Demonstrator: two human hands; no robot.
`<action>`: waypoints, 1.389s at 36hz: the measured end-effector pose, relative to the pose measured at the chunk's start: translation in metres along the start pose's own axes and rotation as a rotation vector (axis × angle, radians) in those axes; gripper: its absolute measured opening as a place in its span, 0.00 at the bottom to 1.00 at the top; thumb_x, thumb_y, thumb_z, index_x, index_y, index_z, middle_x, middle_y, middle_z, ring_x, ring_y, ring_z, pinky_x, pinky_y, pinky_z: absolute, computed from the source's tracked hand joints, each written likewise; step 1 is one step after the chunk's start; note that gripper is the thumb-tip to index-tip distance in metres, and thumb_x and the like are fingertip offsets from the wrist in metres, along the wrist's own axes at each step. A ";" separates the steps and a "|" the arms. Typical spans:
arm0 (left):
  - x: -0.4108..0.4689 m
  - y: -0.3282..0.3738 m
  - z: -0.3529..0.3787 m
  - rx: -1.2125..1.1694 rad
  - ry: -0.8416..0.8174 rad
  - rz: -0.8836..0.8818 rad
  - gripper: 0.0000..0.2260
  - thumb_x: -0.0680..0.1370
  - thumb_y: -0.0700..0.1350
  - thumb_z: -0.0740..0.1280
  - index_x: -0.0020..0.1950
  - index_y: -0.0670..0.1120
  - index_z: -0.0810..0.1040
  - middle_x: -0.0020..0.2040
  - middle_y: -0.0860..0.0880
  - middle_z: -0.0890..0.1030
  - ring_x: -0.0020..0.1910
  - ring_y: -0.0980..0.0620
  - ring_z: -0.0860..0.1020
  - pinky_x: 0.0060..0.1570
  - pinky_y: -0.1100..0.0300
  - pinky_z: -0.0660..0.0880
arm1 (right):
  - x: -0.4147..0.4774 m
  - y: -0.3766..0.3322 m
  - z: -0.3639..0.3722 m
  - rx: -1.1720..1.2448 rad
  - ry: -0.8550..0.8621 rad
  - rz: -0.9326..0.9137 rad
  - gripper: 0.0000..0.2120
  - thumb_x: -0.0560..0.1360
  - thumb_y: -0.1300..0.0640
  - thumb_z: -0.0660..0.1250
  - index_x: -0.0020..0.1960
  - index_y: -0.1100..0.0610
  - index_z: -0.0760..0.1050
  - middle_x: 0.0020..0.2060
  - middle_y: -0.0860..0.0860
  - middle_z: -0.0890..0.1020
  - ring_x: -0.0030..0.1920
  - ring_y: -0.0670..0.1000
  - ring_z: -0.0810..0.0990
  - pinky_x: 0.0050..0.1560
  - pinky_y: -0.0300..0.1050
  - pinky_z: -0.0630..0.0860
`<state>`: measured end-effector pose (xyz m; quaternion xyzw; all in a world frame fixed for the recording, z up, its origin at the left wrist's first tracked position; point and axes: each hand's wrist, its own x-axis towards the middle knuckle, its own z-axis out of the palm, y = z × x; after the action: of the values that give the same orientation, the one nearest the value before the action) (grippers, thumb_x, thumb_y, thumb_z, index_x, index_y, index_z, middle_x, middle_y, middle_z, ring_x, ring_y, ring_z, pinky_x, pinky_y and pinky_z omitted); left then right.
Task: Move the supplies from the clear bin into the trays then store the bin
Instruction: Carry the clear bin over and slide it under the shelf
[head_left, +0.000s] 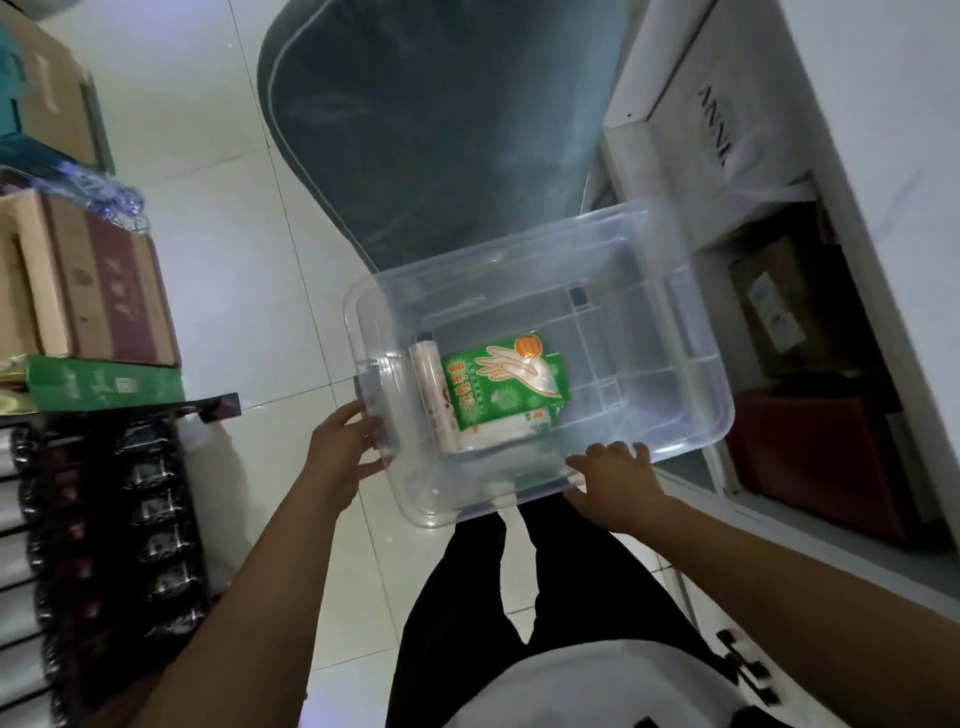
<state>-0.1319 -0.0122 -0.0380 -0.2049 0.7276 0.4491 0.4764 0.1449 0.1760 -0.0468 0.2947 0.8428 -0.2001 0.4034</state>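
A person holds a see-through plastic bin (639, 364) with both hands, in the middle of the frame, above the white tile floor (234, 234). The left hand (340, 449) grips the bin's left end, fingers curled round the edge. The right hand (615, 480) grips the near edge, fingers hooked over the rim.

Three things lie in the bin, all at its left side. A white roll (434, 400) lies by the left wall. Just beside it is a green packet with a picture of hands (501, 387) - it lies on top of a white soft packet (498, 434).

At the right of the frame, a white cupboard holds a brown cardboard box (779, 306) and a big red box (810, 462). At the left are stacked cardboard boxes (104, 291) on a flat green box (104, 384). A big dark grey cushion (441, 119) fills the top middle.
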 end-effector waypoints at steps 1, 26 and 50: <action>-0.006 0.001 -0.004 -0.015 0.005 0.002 0.22 0.74 0.34 0.71 0.67 0.48 0.78 0.54 0.43 0.84 0.52 0.42 0.83 0.42 0.46 0.82 | 0.000 0.002 -0.007 0.019 -0.041 -0.013 0.22 0.75 0.39 0.59 0.67 0.44 0.73 0.63 0.51 0.77 0.64 0.58 0.73 0.67 0.57 0.61; -0.108 0.018 -0.074 0.107 0.238 0.084 0.15 0.78 0.36 0.65 0.52 0.57 0.80 0.46 0.50 0.87 0.48 0.49 0.82 0.46 0.48 0.78 | 0.110 0.061 -0.087 1.192 0.166 0.403 0.28 0.76 0.40 0.63 0.58 0.65 0.78 0.56 0.65 0.81 0.52 0.62 0.81 0.57 0.53 0.76; -0.050 0.011 -0.088 0.598 -0.439 0.175 0.13 0.77 0.36 0.60 0.55 0.48 0.79 0.44 0.45 0.80 0.43 0.46 0.78 0.55 0.48 0.74 | -0.249 -0.047 0.138 1.981 0.524 0.857 0.24 0.74 0.34 0.60 0.49 0.55 0.77 0.45 0.57 0.79 0.45 0.56 0.77 0.49 0.50 0.74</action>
<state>-0.1615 -0.0883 0.0234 0.1070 0.7218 0.2891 0.6196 0.3166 -0.0223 0.0745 0.7870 0.1978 -0.5606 -0.1652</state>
